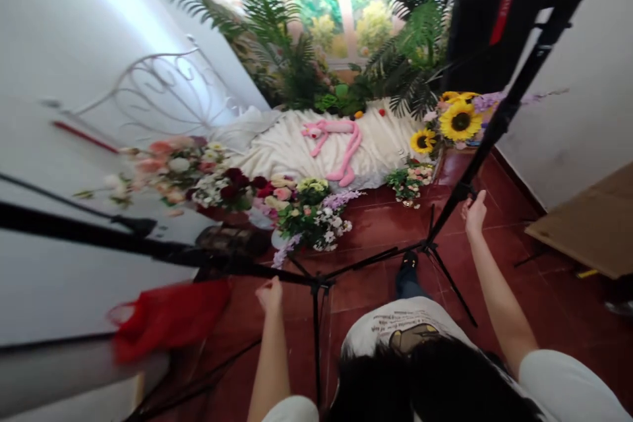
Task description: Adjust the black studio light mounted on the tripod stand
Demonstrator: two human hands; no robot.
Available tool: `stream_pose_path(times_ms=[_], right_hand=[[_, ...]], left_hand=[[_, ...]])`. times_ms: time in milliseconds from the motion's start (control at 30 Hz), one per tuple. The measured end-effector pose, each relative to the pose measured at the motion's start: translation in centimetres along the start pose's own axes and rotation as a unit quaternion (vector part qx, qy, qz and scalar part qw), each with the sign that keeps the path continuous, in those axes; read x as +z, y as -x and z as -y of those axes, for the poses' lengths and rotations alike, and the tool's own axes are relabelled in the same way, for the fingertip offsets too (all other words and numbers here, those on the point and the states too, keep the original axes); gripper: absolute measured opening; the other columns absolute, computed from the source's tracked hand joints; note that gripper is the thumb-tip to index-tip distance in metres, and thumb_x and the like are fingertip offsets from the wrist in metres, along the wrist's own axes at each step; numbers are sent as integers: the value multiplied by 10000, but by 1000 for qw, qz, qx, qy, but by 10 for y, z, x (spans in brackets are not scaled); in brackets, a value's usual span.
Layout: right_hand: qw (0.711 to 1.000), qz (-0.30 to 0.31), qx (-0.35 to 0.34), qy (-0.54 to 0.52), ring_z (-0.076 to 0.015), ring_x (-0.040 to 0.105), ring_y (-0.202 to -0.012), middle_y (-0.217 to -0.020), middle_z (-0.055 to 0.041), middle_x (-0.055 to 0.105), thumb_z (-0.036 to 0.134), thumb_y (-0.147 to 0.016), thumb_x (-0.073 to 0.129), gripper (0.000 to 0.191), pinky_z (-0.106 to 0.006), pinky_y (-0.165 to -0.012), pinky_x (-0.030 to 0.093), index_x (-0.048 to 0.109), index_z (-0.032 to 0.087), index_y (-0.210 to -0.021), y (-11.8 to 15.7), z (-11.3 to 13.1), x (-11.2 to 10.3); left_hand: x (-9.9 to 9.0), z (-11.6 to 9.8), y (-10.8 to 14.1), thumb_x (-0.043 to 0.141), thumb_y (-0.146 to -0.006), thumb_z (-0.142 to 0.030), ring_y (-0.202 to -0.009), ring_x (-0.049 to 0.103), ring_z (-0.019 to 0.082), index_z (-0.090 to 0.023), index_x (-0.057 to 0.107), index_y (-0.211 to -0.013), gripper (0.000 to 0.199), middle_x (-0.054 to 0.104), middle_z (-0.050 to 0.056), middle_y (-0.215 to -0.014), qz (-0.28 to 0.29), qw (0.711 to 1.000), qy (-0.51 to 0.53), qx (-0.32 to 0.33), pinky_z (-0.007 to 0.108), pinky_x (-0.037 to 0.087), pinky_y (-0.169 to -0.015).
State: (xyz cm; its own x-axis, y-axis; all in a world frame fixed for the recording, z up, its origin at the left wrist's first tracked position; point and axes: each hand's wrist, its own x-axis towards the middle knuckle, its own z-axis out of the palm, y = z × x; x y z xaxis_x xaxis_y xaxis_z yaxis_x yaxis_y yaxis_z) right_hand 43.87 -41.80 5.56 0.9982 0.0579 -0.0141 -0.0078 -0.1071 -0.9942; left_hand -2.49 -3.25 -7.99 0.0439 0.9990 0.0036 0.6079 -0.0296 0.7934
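Head view: right hand (475, 214) at right stand (487, 145), fingers curled; left hand (270, 293) at left stand (198, 256), fingers bunched. Whether either grips, I cannot tell. Both stands on red floor (366, 293). Probably stiff, light; right one top-heavy under black panel (494, 20); best held mid-height. Red bag (168, 320): contents hidden.

Black stands (484, 148) left and right of pink plush (340, 126); cream cloth (281, 145) beneath plush; yellow sunflowers (461, 121) right; red bag (168, 316) left.
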Motion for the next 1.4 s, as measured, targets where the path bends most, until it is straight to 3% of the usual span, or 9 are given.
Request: stream_pose_path(times_ms=[67,200,400,633,767,967,1067,1233,1400], right_hand=[[998,-42,-2,-42,-106,290,-343,-425,63,285,828,-866,172,635,-245,-347,226,328,277,-591,10,-3,17],[999,42,-26,-16,-104,300,-374,-432,63,324,821,-818,372,604,-250,-384,237,357,268,-575,33,-8,65],[951,237,-182,75,-111,356,-495,-490,48,366,750,-854,424,593,-262,-524,320,366,246,-547,69,2,154],[787,519,-290,164,-109,387,-529,-516,40,416,667,-899,412,571,-251,-567,290,407,218,-545,129,34,266],[687,608,-332,220,-112,449,-540,-526,30,488,533,-964,408,523,-235,-581,311,504,194,-578,169,53,320],[543,629,-469,299,-164,650,-828,-928,-44,719,283,-988,496,223,-233,-711,432,638,174,-1121,233,90,381],[489,601,-543,323,-213,633,-1135,-1282,-115,660,167,-904,590,487,-267,-836,490,482,158,-1378,260,107,406],[412,572,-596,385,-273,614,-1216,-1316,-147,646,104,-865,589,499,-314,-874,523,499,143,-1354,288,121,433],[391,566,-617,381,-290,649,-1165,-1260,-191,673,155,-945,489,407,-324,-867,513,529,95,-1345,295,122,444]], left_hand=[[-20,-5,-8,562,-693,-389,-987,686,365,-209,492,-865,259,587,62,-808,-125,991,24,-47,650,511,-933],[-33,-39,-21,586,-751,-202,-1123,627,221,-142,361,-1205,511,549,173,-1246,-153,984,87,15,443,532,-1009],[-28,-87,-36,562,-918,-493,-1191,601,226,-160,366,-1223,493,563,180,-1268,-233,956,162,78,365,485,-1064],[-31,-82,-41,339,-930,-723,-1183,620,273,-156,484,-1155,628,638,186,-1165,-247,952,163,78,398,452,-1070],[-30,-80,-43,285,-952,-705,-1171,633,258,-161,520,-1145,623,653,179,-1150,-234,949,187,95,390,456,-1063],[-29,-78,-45,347,-955,-671,-1158,621,259,-173,524,-1126,556,641,178,-1162,-213,951,201,99,409,449,-1065],[-31,-75,-45,394,-945,-663,-1169,607,251,-188,509,-1132,523,630,162,-1171,-202,953,202,103,401,448,-1070],[-35,-77,-43,371,-971,-614,-1122,618,237,-189,504,-1123,471,621,147,-1131,-179,957,199,109,399,472,-1039],[-42,-79,-39,402,-979,-567,-1178,601,239,-172,486,-1202,462,605,171,-1208,-143,963,197,113,411,454,-1074]])
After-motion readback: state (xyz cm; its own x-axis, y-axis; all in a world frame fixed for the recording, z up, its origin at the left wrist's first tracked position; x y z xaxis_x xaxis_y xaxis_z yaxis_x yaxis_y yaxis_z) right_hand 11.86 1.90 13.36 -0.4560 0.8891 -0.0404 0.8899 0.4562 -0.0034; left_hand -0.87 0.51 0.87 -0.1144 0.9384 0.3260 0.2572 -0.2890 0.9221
